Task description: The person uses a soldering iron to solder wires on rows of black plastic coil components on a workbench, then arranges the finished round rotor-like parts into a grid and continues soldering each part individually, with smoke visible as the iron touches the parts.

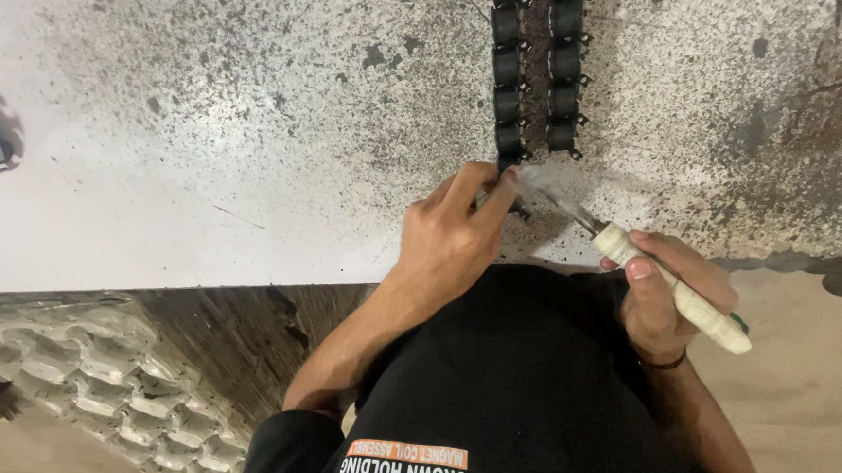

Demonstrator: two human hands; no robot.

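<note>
Your left hand (450,233) pinches the nearest small black part (509,164) ending the two rows (538,68), while your right hand (665,300) grips a tape-wrapped tool (676,291) just beside it.

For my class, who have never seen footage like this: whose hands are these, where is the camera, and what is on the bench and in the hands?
The one picture comes from a camera worn on a person's head, looking down at their own hands over a worn, speckled bench. Two rows of small black parts lie on it. The left hand pinches the nearest part at the rows' end. The right hand grips a tool with a pale wrapped handle, its thin metal tip pointing at that part. A moulded tray sits lower left.
</note>
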